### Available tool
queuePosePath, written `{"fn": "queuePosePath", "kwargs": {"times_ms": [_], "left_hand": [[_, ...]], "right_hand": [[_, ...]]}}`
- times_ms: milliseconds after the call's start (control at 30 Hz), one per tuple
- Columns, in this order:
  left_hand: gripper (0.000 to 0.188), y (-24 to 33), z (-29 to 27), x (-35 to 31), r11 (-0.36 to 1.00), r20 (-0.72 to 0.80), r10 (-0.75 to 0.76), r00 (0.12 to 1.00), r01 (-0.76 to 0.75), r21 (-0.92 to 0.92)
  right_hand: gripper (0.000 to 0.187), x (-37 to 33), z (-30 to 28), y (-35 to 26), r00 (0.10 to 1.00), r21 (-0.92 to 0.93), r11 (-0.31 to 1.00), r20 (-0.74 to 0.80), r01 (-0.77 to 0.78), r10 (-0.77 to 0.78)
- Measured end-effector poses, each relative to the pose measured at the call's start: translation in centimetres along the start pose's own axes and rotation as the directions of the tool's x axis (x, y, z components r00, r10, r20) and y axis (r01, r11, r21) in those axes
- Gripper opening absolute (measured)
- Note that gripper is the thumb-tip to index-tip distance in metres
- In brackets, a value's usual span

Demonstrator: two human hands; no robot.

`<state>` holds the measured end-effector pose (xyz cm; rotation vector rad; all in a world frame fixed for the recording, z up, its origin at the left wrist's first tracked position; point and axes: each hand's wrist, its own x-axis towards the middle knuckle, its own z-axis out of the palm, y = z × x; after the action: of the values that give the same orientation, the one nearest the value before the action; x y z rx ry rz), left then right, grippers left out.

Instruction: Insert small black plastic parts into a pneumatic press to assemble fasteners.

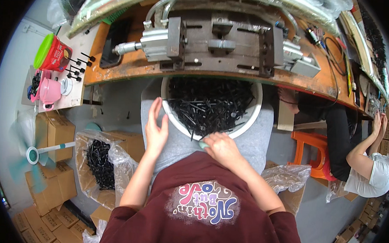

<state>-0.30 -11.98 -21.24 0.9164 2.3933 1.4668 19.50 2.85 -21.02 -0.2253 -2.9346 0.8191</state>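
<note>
A round white tub [257, 108] sits on my lap, filled with a heap of thin black parts [208, 107], some poking over its near rim. Beside the tub's left wall, my left hand [155, 130] is raised with thumb and fingers apart and nothing in it. My right hand [223, 148] is at the near rim, its fingers curled over the edge of the heap. Something pale green [203, 145] shows at its thumb; whether it is worn or held I cannot make out. What those curled fingers hold, if anything, is hidden.
Beyond the tub, a metal clamping fixture [220, 46] with cylinders and hoses stands on the wooden bench [131, 72]. A red bucket [59, 55] and pink cup [51, 91] are at left, above a fan [33, 155] and bagged black parts [100, 164]. A co-worker [367, 174] sits right, near an orange stool [308, 149].
</note>
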Motion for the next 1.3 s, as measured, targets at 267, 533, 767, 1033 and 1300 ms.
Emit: {"fn": "queuePosePath", "kwargs": {"times_ms": [267, 533, 767, 1033, 1300], "left_hand": [[0.049, 10.9, -4.1, 2.3, 0.822, 0.008, 0.550, 0.835, -0.543, 0.171], [0.042, 22.1, -7.7, 15.1, 0.566, -0.177, 0.824, 0.538, -0.782, 0.262], [0.125, 29.0, -3.3, 33.5, 0.359, -0.013, 0.890, 0.455, -0.684, 0.635], [0.037, 34.7, -3.2, 43.7, 0.270, 0.080, 0.889, 0.451, -0.657, 0.704], [0.020, 47.3, -14.6, 44.9, 0.597, -0.113, 0.768, 0.630, -0.769, -0.228]], "right_hand": [[0.024, -0.7, -5.8, -3.2, 0.996, 0.212, 0.977, -0.083, -0.011, 0.029], [0.017, 2.8, -14.8, -5.2, 0.915, 0.264, 0.955, -0.402, 0.134, -0.017], [0.013, 5.9, -20.8, -6.4, 0.883, 0.309, 0.929, -0.468, 0.205, -0.039], [0.025, 12.6, -31.2, -4.0, 0.713, 0.001, 0.969, -0.678, 0.249, -0.182], [0.095, 34.7, -48.1, -0.4, 0.075, -0.683, 0.709, -0.728, -0.175, -0.682]]}}
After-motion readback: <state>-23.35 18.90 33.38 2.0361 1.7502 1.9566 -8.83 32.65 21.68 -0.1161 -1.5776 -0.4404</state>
